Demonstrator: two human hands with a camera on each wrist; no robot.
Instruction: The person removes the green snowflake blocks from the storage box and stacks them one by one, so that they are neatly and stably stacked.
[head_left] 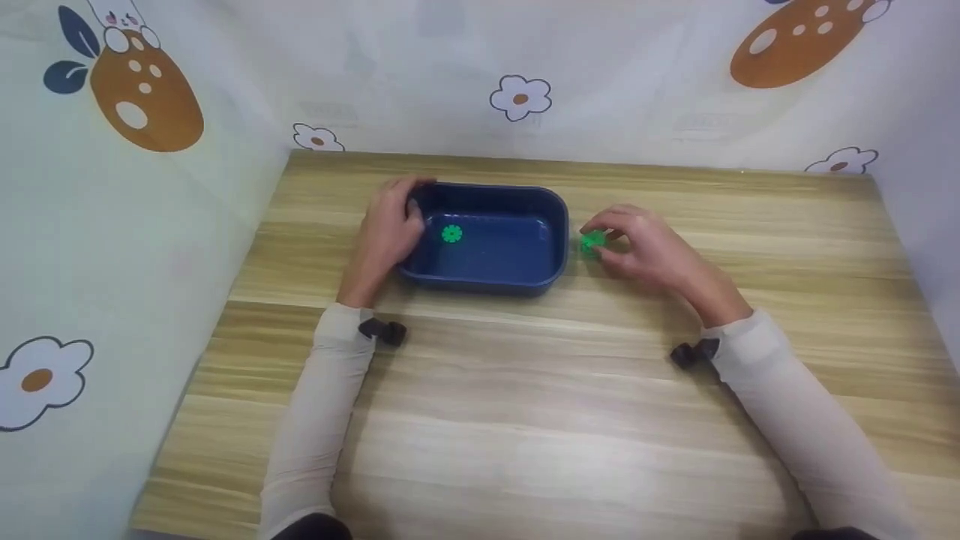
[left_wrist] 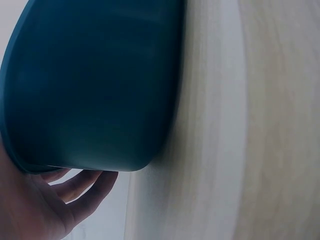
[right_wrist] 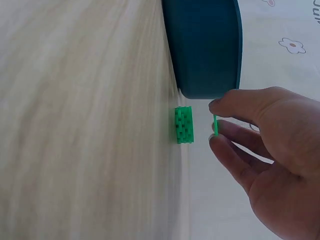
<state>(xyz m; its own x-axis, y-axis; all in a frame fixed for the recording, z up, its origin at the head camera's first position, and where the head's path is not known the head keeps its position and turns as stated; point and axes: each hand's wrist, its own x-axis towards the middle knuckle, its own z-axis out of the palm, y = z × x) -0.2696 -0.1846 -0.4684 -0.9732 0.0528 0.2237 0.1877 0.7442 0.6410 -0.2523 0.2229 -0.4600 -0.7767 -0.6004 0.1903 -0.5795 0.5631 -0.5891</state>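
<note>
A dark blue rectangular basin stands on the table, with one green snowflake-shaped disc lying inside it. My left hand grips the basin's left end, thumb over the rim and fingers around the outside; in the left wrist view those fingers show below the basin wall. Just off the basin's right side, my right hand pinches a thin green disc between thumb and fingertips. Beneath it, apart from the held disc, a short stack of green discs rests on the table.
The wood-grain table meets a patterned wall covering close behind the basin. More of that covering runs along the left side. A small black device sits at the left wrist and another black device at the right.
</note>
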